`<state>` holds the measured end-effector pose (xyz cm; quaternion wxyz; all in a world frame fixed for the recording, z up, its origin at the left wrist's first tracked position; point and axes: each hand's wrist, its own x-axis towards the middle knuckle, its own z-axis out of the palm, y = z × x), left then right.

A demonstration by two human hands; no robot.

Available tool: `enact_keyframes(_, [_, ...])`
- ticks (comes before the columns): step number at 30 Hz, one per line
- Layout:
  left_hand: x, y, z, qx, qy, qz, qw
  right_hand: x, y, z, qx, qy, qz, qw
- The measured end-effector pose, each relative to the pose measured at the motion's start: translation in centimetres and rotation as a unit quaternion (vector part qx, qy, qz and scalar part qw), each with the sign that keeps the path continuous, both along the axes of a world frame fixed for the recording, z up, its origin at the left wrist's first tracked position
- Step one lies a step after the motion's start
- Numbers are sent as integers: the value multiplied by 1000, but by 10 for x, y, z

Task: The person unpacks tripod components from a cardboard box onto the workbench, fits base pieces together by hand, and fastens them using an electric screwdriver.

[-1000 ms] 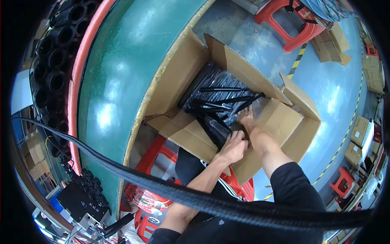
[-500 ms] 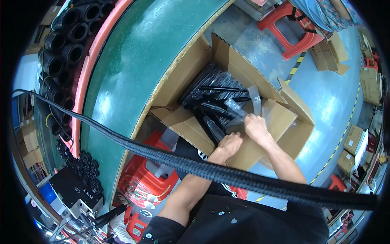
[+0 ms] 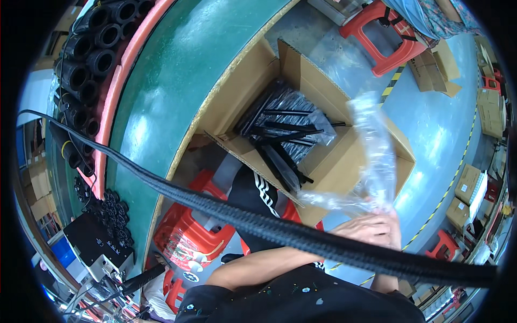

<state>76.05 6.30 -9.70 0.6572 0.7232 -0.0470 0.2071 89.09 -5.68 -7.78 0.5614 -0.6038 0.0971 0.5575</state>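
Both hands are together at the near right of an open cardboard box (image 3: 315, 70). My left hand (image 3: 365, 228) is closed around the gathered end of some clear plastic wrap (image 3: 377, 156). Beside it, my right hand (image 3: 395, 225) is closed on the same wrap, its fingers partly hidden. One crumpled strip rises past the box's right side, smeared by motion; another stretches left to the near flap. Inside the box lie black rod-like parts (image 3: 291, 128), some loose on top and others under clear film.
A thick black braided cord (image 3: 242, 222) crosses in front of me. Left is a green worktable (image 3: 161, 81) with pink foam edging (image 3: 116, 102) and black tubes (image 3: 75, 75). Red stools (image 3: 194, 237) stand at near left and far right, where a person (image 3: 436, 21) is.
Both hands have moved right and toward me, pulling plastic wrap out of the box. The brown cardboard piece under my hands no longer shows in that position, and the black rods lie more exposed.
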Motion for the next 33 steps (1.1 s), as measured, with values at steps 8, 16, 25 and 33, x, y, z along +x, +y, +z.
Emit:
enact_keyframes(8, [-30,58,-83,371,426,48,823,123,-210,-237,-413,-407,235,780])
enact_keyframes(16, [-95,95,-71,283,651,-207,673,9,76,-57,-165,-281,739,590])
enact_keyframes(25, [-96,101,-90,286,635,-155,701,-128,102,-210,-71,-531,733,419])
enact_keyframes(33, [-109,94,-93,268,633,-132,714,-124,67,-187,-8,-552,695,460])
